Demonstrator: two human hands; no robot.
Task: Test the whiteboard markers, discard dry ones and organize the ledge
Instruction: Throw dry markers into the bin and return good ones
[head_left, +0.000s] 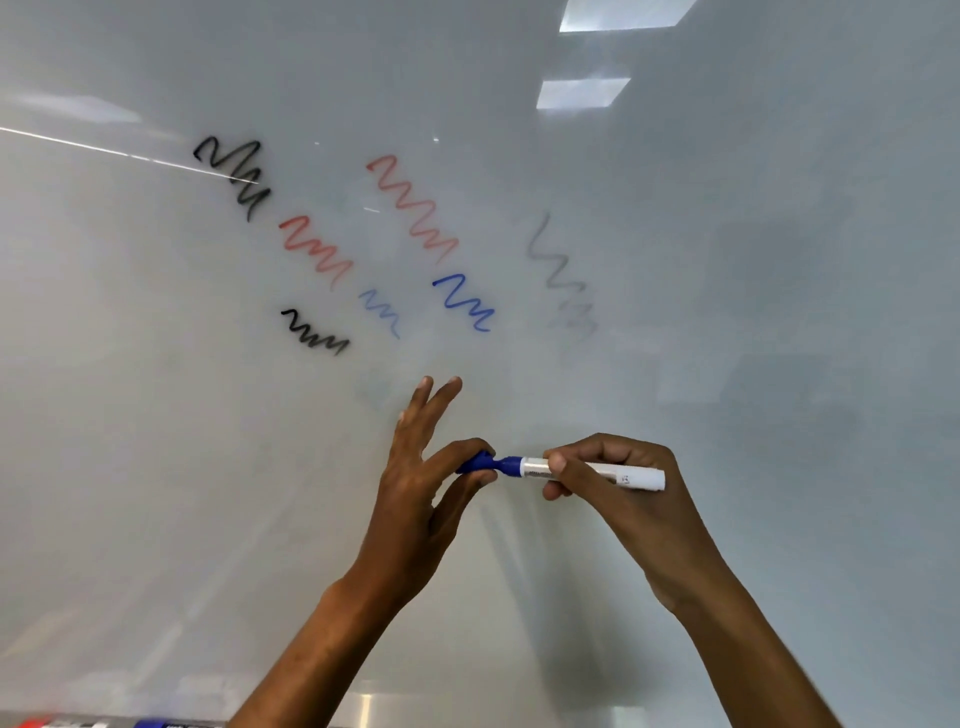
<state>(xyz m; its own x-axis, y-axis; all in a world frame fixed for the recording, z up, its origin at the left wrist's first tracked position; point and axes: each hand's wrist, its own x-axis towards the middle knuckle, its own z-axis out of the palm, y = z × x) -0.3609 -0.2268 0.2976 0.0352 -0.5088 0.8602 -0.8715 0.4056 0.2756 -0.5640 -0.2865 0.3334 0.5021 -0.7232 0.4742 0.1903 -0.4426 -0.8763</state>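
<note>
Glossy whiteboard (156, 415) fills the view, reflecting ceiling lights and carrying test squiggles: two black, two red, two blue, and one faint grey. Along the bottom left edge, the ledge (119, 723) holds a red marker (34, 722) and a blue marker (156, 723), both mostly cut off. In front of the board, both arms reach up. The right hand (618, 483) curls its fingers around the white barrel of a blue whiteboard marker (571, 470), held roughly level. The left hand (421, 483) pinches the blue cap (480, 462) between thumb and forefinger at the marker's tip, its other fingers spread straight upward.
</note>
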